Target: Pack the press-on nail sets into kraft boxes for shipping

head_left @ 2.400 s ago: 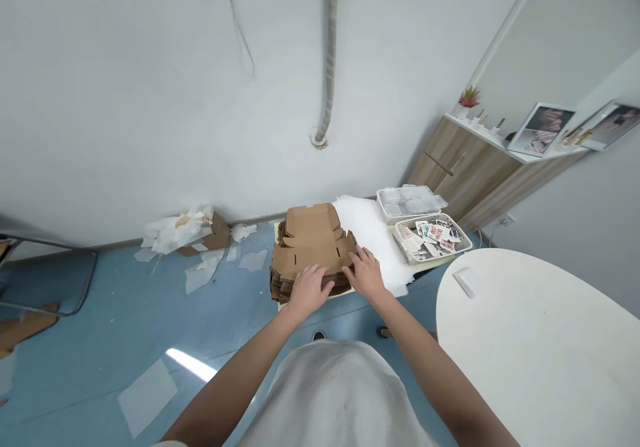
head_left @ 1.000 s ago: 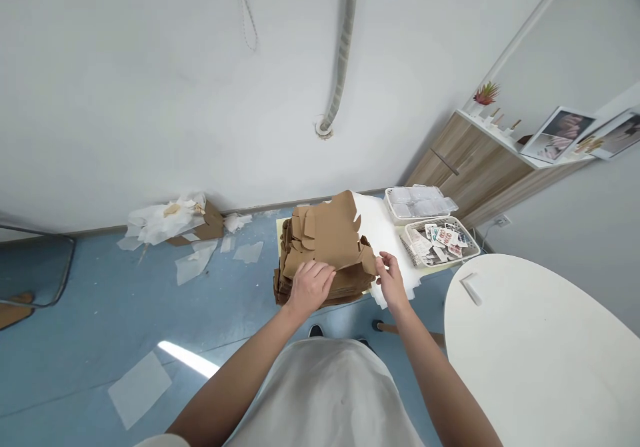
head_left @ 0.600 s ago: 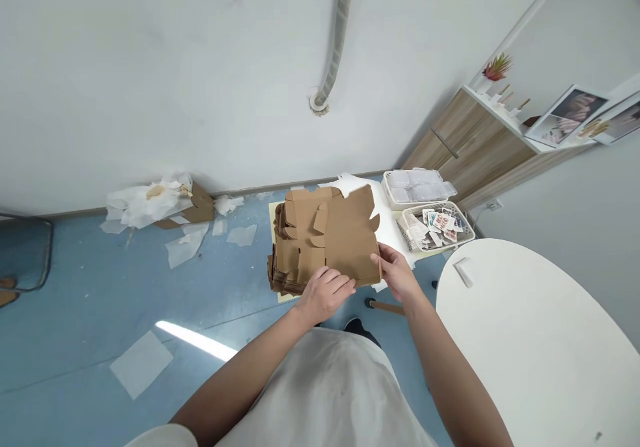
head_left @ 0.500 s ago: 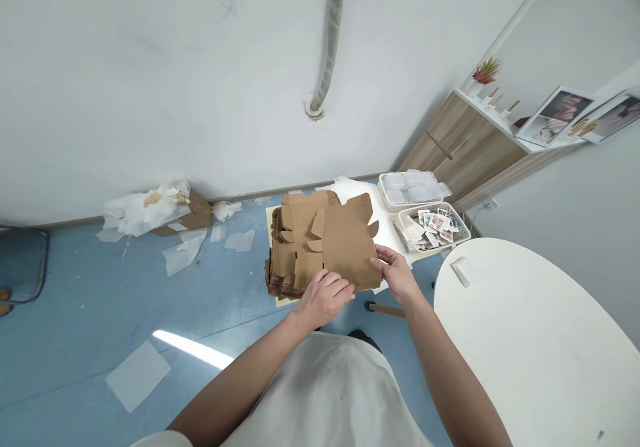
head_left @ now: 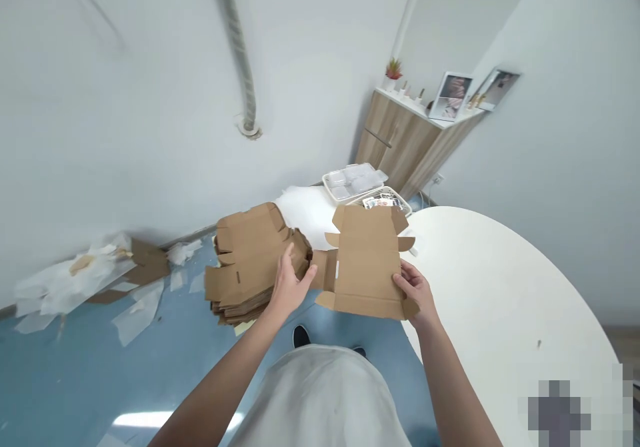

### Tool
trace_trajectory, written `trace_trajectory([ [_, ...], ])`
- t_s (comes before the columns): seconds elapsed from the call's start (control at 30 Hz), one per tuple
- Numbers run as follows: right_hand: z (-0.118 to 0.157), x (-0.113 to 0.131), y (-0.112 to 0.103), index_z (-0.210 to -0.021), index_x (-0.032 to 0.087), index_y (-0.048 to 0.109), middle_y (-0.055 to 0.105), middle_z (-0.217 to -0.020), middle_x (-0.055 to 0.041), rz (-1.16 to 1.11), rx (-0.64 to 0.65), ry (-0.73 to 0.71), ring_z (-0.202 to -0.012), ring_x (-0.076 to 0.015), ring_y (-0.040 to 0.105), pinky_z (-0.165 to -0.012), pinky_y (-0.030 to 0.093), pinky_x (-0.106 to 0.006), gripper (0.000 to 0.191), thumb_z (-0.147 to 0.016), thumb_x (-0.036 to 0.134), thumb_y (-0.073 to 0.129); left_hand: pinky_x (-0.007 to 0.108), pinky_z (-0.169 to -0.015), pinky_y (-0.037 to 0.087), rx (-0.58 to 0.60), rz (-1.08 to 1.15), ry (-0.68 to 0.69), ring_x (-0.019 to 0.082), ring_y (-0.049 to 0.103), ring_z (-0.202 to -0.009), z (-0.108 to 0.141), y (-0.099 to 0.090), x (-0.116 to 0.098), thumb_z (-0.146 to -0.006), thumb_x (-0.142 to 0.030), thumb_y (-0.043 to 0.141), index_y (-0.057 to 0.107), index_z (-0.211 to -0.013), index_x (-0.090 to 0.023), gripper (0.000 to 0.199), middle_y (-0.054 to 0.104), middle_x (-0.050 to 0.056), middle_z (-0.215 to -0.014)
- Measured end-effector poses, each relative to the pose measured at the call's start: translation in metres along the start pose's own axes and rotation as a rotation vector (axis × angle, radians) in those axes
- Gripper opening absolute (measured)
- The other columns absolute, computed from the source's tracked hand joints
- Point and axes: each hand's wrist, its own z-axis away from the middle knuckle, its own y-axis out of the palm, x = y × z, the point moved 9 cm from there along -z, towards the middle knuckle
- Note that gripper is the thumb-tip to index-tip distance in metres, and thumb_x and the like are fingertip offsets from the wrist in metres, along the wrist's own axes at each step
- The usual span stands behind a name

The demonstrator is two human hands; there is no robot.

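Note:
A flat, unfolded cardboard box [head_left: 369, 267] hangs in front of me, its side flaps sticking out. My right hand [head_left: 416, 292] grips its right edge, thumb on top. To the left lies a stack of flattened cardboard boxes [head_left: 250, 253]. Between stack and held box is my left hand [head_left: 291, 280], thumb and fingers apart, holding nothing; it is over the stack's right side, and I cannot tell whether it touches. Part of the white table's edge is hidden behind the held box.
A round white table [head_left: 500, 287] stands at the right. Behind are a white basket of clear plastic cases [head_left: 353, 181] and a basket of printed cards [head_left: 384, 200]. A wooden cabinet [head_left: 405, 137] is in the corner. Crumpled white paper [head_left: 80, 273] litters the floor at left.
One flat cardboard box has come off the stack and moved right in my right hand. My left hand has opened. The view has turned right, towards the round table.

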Motion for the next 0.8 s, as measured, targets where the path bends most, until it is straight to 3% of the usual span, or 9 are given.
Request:
trace_trajectory([
  [0.07,0.014,0.003,-0.038,-0.107,0.022,0.056,0.061,-0.108,-0.0086,-0.032,-0.070,0.018,-0.095,-0.0254,0.057,-0.080,0.046,-0.041,0.051,-0.060,0.037,0.069,0.037,-0.087,0.041,0.193,0.225,-0.203,0.024,0.046,-0.112,0.003,0.050,0.012,-0.074,-0.045,0.055,0.018,-0.132,-0.020,0.074,0.033,0.016,-0.133],
  [0.13,0.029,0.006,-0.075,-0.107,0.022,0.056,0.060,-0.109,-0.0086,-0.065,-0.136,0.029,-0.096,-0.0255,0.057,-0.081,0.045,-0.040,0.052,-0.059,0.036,0.070,0.034,-0.081,0.045,0.372,0.427,-0.348,0.022,0.054,-0.102,0.014,0.102,0.011,-0.072,-0.042,0.057,0.028,-0.128,-0.020,0.067,0.046,0.016,-0.124],
  [0.23,0.048,0.004,-0.127,-0.107,0.023,0.056,0.060,-0.109,-0.0073,-0.113,-0.236,0.031,-0.096,-0.0242,0.056,-0.079,0.046,-0.037,0.051,-0.059,0.035,0.071,0.031,-0.070,0.048,0.507,0.546,-0.411,0.019,0.061,-0.083,0.027,0.159,-0.007,-0.069,-0.037,0.062,0.046,-0.113,-0.017,0.051,0.062,0.010,-0.098],
  [0.33,0.065,-0.006,-0.175,-0.105,0.023,0.056,0.061,-0.107,-0.0066,-0.149,-0.337,0.026,-0.095,-0.0228,0.057,-0.077,0.046,-0.035,0.049,-0.060,0.034,0.070,0.027,-0.066,0.048,0.564,0.486,-0.314,0.016,0.062,-0.073,0.032,0.201,-0.033,-0.065,-0.032,0.064,0.055,-0.097,-0.014,0.038,0.064,0.006,-0.082],
  [0.47,0.096,-0.017,-0.229,-0.100,0.023,0.058,0.064,-0.101,-0.0048,-0.223,-0.483,-0.002,-0.087,-0.0198,0.060,-0.071,0.047,-0.031,0.041,-0.063,0.038,0.068,0.024,-0.061,0.048,0.625,0.392,-0.156,0.013,0.060,-0.067,0.039,0.250,-0.067,-0.063,-0.031,0.062,0.058,-0.091,-0.013,0.034,0.064,0.006,-0.082],
  [0.63,0.132,-0.033,-0.274,-0.096,0.022,0.062,0.065,-0.097,-0.0055,-0.314,-0.574,-0.002,-0.074,-0.0173,0.062,-0.063,0.048,-0.029,0.037,-0.069,0.047,0.058,0.022,-0.056,0.046,0.717,0.239,0.039,0.011,0.057,-0.059,0.051,0.305,-0.099,-0.065,-0.031,0.058,0.060,-0.089,-0.012,0.031,0.063,0.005,-0.079],
  [0.8,0.154,-0.061,-0.305,-0.091,0.019,0.065,0.068,-0.086,-0.0039,-0.279,-0.743,0.015,-0.075,-0.0164,0.061,-0.072,0.048,-0.032,0.034,-0.063,0.039,0.066,0.022,-0.054,0.045,0.746,0.078,0.166,0.011,0.056,-0.059,0.054,0.336,-0.112,-0.065,-0.029,0.056,0.062,-0.090,-0.013,0.030,0.064,0.005,-0.076],
])
